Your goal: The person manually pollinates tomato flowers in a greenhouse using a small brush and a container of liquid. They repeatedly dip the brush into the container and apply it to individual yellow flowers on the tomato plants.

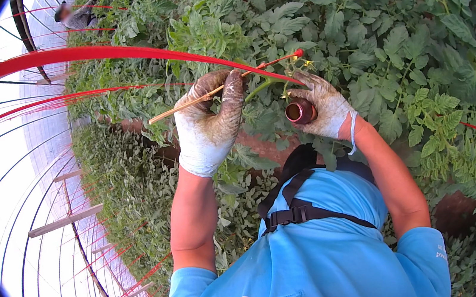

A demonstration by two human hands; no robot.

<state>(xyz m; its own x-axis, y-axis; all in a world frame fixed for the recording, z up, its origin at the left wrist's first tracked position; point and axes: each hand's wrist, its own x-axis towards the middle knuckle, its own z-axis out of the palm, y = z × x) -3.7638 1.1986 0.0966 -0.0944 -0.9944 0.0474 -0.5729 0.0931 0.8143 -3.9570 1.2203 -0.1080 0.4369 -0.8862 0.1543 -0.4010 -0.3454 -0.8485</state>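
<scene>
My left hand point(211, 116), in a soiled white glove, pinches a thin wooden stick point(187, 104) between thumb and fingers. The stick slants up to the right and bears a red tip point(299, 52) beside small yellow tomato flowers point(308, 63). A small dark-red bottle point(299, 111), its open mouth facing the camera, is in my right hand point(322, 103), also gloved. The right fingertips are by the flower stem, where they partly hide it. A broad red strap point(140, 53) crosses in front of the stick and reaches down to the right fingers.
Dense tomato plants point(368, 41) surround both hands. Thin red strings point(73, 96) run from the left into the leaves. At the left stand the greenhouse's curved frame and wooden bars point(67, 219). A person point(78, 16) is among the plants at the far upper left.
</scene>
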